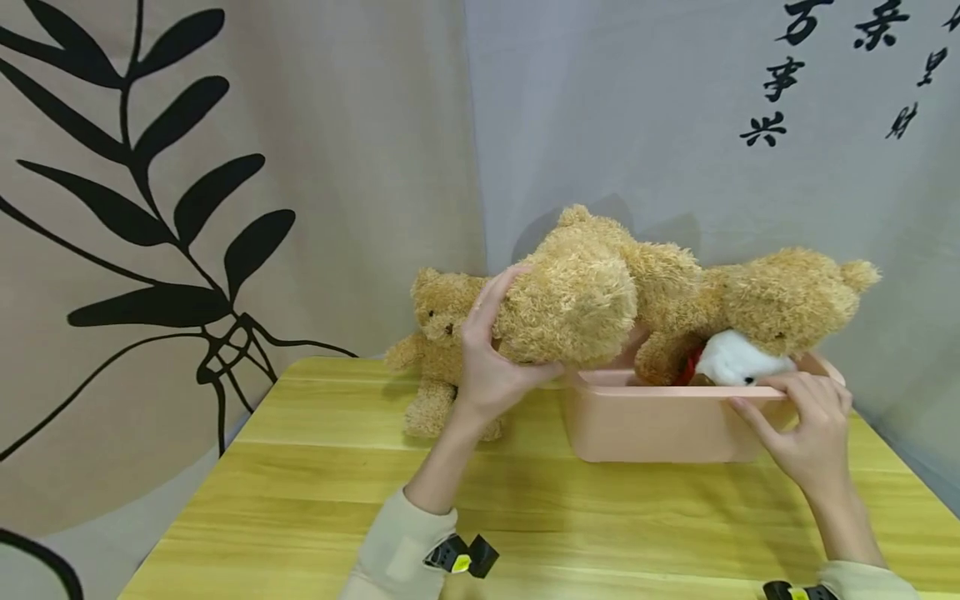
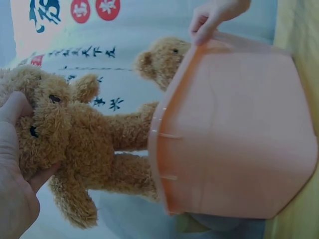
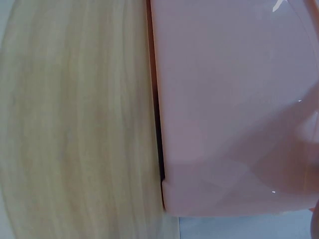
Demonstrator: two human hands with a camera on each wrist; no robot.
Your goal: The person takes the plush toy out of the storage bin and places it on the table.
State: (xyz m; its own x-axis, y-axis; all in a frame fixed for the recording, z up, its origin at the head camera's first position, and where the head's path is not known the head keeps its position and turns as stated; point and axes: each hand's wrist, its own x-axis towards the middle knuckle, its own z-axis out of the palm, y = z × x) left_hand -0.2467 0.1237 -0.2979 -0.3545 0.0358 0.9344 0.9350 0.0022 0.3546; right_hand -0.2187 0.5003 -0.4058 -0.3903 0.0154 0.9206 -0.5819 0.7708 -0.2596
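Observation:
My left hand (image 1: 495, 358) grips a curly-furred tan teddy bear (image 1: 570, 308) by its head, thumb below and fingers behind. In the left wrist view the bear's body (image 2: 89, 144) lies sideways, its legs reaching over the rim of a pink plastic box (image 1: 675, 425). At the box's front right corner, my right hand (image 1: 813, 421) holds the rim, thumb outside. A second tan bear (image 1: 795, 292) lies in the box, its head leaning out at the right. Under that head shows a white plush toy (image 1: 738, 360) beside a bit of red. The right wrist view is mostly box wall (image 3: 234, 109).
Another tan teddy bear (image 1: 438, 358) sits on the wooden table (image 1: 337, 483) to the left, partly hidden behind my left hand. A cloth backdrop (image 1: 375, 167) with printed leaves and characters hangs close behind the table.

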